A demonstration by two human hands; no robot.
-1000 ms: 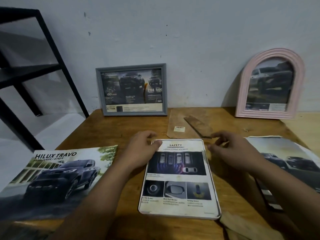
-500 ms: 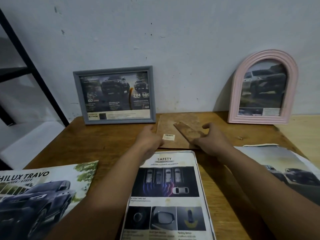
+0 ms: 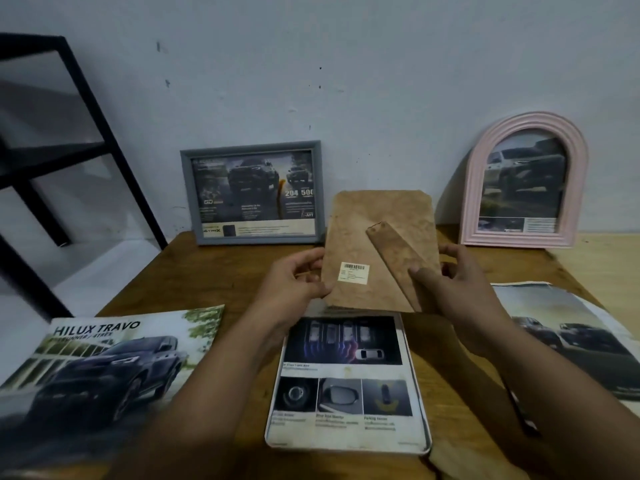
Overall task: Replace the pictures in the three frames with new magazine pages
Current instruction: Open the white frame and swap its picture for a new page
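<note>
A brown backing board (image 3: 367, 233) with a barcode sticker and a stand flap is lifted off the table, tilted towards me. My left hand (image 3: 294, 278) grips its left edge and my right hand (image 3: 453, 278) grips its right edge, thumb on the flap. Below it a white frame (image 3: 426, 441) lies face down on the table with a car-safety magazine page (image 3: 346, 375) laid in it. A grey frame (image 3: 252, 192) and a pink arched frame (image 3: 526, 181) lean against the wall, each holding a car picture.
A Hilux Travo magazine (image 3: 104, 362) lies open at the front left of the wooden table (image 3: 214, 271). Another car page (image 3: 568, 337) lies at the right. A black metal shelf (image 3: 69, 150) stands at the left beside the table.
Both hands reached past the white frame to the backing board lying behind it, took hold of its edges and raised it off the table above the page.
</note>
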